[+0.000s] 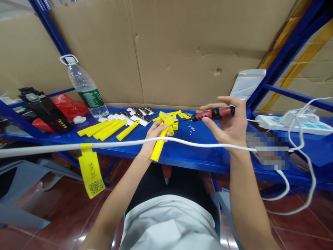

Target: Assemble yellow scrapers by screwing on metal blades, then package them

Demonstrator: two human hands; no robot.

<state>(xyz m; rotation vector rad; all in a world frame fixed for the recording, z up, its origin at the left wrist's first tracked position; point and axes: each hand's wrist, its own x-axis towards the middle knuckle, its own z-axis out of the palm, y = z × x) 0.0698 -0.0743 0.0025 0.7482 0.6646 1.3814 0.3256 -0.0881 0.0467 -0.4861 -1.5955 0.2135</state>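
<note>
My left hand [154,133] is closed around a yellow plastic scraper [158,149], its handle slanting down toward me and its wide head pointing away. In my right hand [231,125] is a screwdriver [208,114] with a red and black handle, held between thumb and fingers. The screwdriver's dark shaft points left, and its tip meets the scraper's head. Several small screws [191,127] lie loose on the blue shelf to the right of the scraper. Behind my left hand are more yellow parts [179,114], partly hidden.
Left on the blue shelf [192,152] lie several yellow scrapers [109,129] with black-and-white cards [142,119]. A large water bottle [87,86], red plastic bag [69,106] and black box [47,111] stand beyond. A white cable [125,143] crosses the view; a power strip [299,123] sits right.
</note>
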